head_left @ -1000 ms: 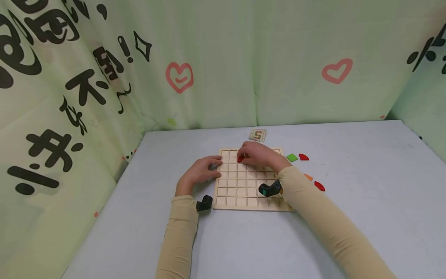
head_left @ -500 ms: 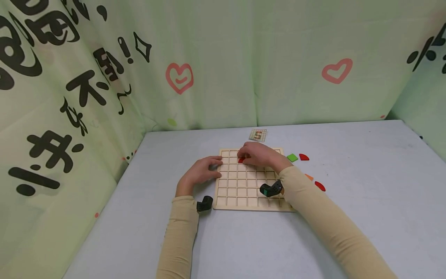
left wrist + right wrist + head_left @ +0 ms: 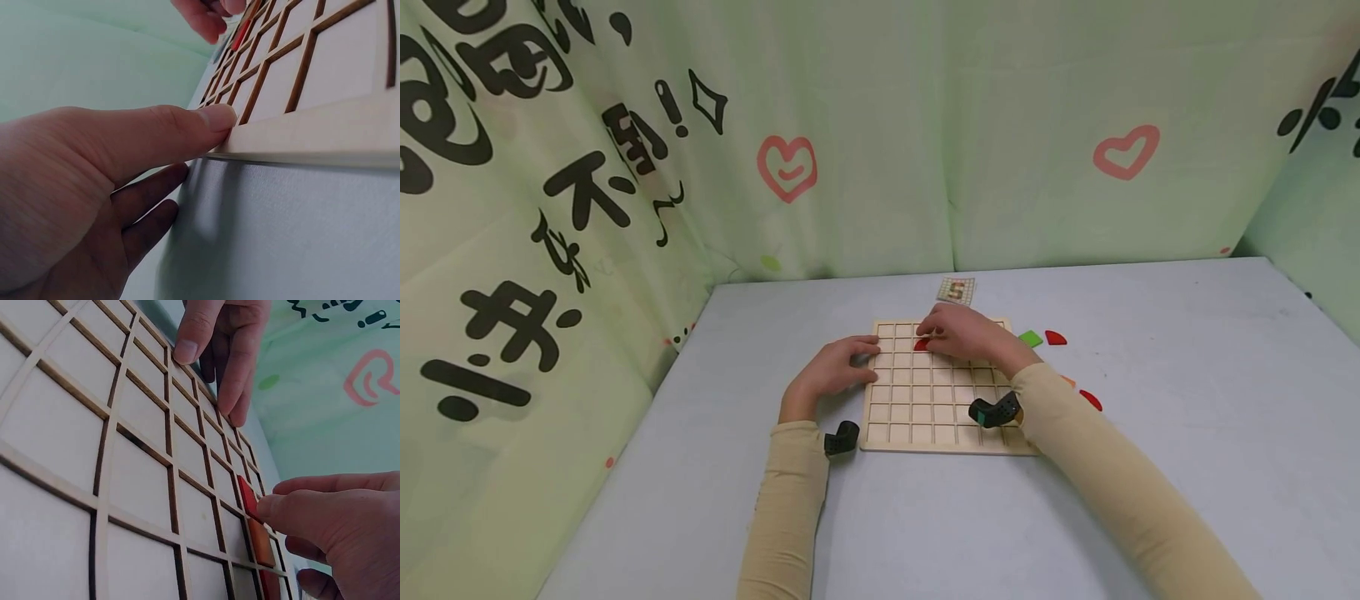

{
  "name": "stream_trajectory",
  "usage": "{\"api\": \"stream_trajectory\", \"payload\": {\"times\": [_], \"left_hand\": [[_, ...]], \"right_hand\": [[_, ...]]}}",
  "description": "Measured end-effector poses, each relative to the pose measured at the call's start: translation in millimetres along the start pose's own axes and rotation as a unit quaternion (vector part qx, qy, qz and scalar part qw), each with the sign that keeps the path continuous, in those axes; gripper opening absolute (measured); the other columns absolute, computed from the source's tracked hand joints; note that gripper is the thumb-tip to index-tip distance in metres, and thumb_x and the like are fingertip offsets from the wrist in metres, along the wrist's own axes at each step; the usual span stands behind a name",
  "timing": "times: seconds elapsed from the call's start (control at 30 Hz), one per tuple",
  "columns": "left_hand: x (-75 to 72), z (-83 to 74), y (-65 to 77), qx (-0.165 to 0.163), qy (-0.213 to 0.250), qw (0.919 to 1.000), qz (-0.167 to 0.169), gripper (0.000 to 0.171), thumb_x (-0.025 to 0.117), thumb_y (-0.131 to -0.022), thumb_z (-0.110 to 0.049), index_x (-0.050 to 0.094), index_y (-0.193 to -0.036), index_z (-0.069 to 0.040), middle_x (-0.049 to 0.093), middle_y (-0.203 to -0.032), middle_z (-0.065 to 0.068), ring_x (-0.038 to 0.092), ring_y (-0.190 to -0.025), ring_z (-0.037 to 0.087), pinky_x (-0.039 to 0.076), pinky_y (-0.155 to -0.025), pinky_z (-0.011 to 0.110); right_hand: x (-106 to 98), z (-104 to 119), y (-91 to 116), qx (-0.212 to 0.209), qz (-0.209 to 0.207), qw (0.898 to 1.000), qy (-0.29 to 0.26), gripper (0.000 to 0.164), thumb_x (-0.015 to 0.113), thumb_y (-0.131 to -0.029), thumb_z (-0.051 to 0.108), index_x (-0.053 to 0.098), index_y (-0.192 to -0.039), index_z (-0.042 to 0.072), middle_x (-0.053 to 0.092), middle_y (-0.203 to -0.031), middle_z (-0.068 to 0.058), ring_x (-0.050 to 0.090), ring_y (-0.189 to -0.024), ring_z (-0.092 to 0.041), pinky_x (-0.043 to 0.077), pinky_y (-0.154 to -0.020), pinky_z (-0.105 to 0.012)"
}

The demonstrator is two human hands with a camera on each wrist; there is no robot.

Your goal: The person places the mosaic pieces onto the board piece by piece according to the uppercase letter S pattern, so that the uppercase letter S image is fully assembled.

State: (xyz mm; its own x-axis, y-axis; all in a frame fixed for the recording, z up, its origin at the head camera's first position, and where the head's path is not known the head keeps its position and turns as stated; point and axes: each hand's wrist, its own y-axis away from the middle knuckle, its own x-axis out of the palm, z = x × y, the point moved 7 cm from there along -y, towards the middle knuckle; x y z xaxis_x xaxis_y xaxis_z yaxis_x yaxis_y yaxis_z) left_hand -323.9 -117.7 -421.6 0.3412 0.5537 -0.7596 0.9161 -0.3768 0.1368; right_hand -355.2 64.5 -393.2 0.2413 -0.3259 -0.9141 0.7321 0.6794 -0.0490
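A wooden grid board (image 3: pixel 898 412) lies on the table. My left hand (image 3: pixel 831 367) touches its left edge, the thumb (image 3: pixel 215 117) straight on the rim and the other fingers extended beside it. Over the far rows is my right hand (image 3: pixel 970 335), its fingertips right beside a red piece (image 3: pixel 921 344) set in a cell. In the right wrist view, the thumb tip (image 3: pixel 267 507) overlaps the edge of that red piece (image 3: pixel 247 495). An orange piece (image 3: pixel 260 542) and a darker red piece (image 3: pixel 270 584) fill neighbouring cells; the right hand hides these in the head view.
Right of the board lie a green square (image 3: pixel 1031 338), a red quarter-round piece (image 3: pixel 1056 338), a partly covered orange piece (image 3: pixel 1068 381) and a red leaf-shaped piece (image 3: pixel 1091 401). A small patterned card (image 3: pixel 956 290) lies behind the board. A curtain (image 3: pixel 880 167) hangs at the back.
My right hand and forearm have shifted slightly right, and the fingertips have drawn off the red piece, which shows more fully in its cell. The left hand stays at the board's edge.
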Motion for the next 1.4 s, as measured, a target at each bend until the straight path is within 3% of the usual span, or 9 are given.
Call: {"api": "stream_trajectory", "payload": {"times": [0.27, 0.47, 0.7, 1.07, 1.4], "left_hand": [[1.1, -0.7, 0.1, -0.002, 0.002, 1.0, -0.001, 0.05, 0.071, -0.092, -0.013, 0.059, -0.14, -0.004, 0.046, -0.156, 0.004, 0.032, -0.15, 0.027, 0.03, -0.123, 0.043], [1.2, 0.0, 0.7, -0.004, 0.004, 1.0, -0.001, 0.051, 0.072, -0.092, -0.014, 0.059, -0.14, -0.004, 0.046, -0.156, 0.005, 0.032, -0.15, 0.027, 0.029, -0.123, 0.043], [1.6, 0.3, 1.1, -0.002, 0.003, 1.0, -0.001, 0.05, 0.071, -0.092, -0.013, 0.059, -0.139, -0.003, 0.047, -0.156, 0.005, 0.033, -0.15, 0.028, 0.03, -0.123, 0.043], [1.8, -1.2, 1.2, 0.004, 0.0, 1.0, -0.001, 0.05, 0.071, -0.092, -0.014, 0.059, -0.139, -0.003, 0.047, -0.156, 0.006, 0.033, -0.15, 0.028, 0.03, -0.123, 0.043], [1.7, -0.4, 1.3, -0.004, 0.004, 1.0, -0.001, 0.051, 0.071, -0.092, -0.014, 0.058, -0.141, -0.004, 0.046, -0.156, 0.004, 0.032, -0.151, 0.027, 0.029, -0.123, 0.043]], "right_hand": [[-23.5, -35.9, 41.8, 0.107, -0.061, 0.989, -0.085, 0.032, 0.062, -0.099, 0.016, 0.066, -0.127, 0.001, 0.064, -0.123, -0.017, 0.059, -0.112, -0.032, 0.051, -0.097, -0.049], [-41.3, -59.8, 79.2, 0.164, -0.093, 0.979, -0.082, 0.035, 0.059, -0.101, 0.019, 0.063, -0.128, -0.003, 0.062, -0.124, -0.021, 0.058, -0.11, -0.035, 0.05, -0.094, -0.052], [-43.3, -84.4, 111.2, 0.237, -0.089, 0.963, -0.09, 0.042, 0.06, -0.1, 0.023, 0.06, -0.132, -0.003, 0.06, -0.129, -0.024, 0.055, -0.115, -0.039, 0.05, -0.097, -0.055], [-36.6, -94.7, 122.4, 0.27, -0.079, 0.955, -0.092, 0.048, 0.062, -0.098, 0.025, 0.056, -0.135, -0.006, 0.056, -0.132, -0.029, 0.053, -0.118, -0.044, 0.05, -0.099, -0.056], [-30.6, -97.6, 122.2, 0.273, -0.058, 0.957, -0.073, 0.053, 0.064, -0.097, 0.024, 0.054, -0.137, -0.009, 0.054, -0.135, -0.032, 0.051, -0.118, -0.044, 0.047, -0.103, -0.058]]}}
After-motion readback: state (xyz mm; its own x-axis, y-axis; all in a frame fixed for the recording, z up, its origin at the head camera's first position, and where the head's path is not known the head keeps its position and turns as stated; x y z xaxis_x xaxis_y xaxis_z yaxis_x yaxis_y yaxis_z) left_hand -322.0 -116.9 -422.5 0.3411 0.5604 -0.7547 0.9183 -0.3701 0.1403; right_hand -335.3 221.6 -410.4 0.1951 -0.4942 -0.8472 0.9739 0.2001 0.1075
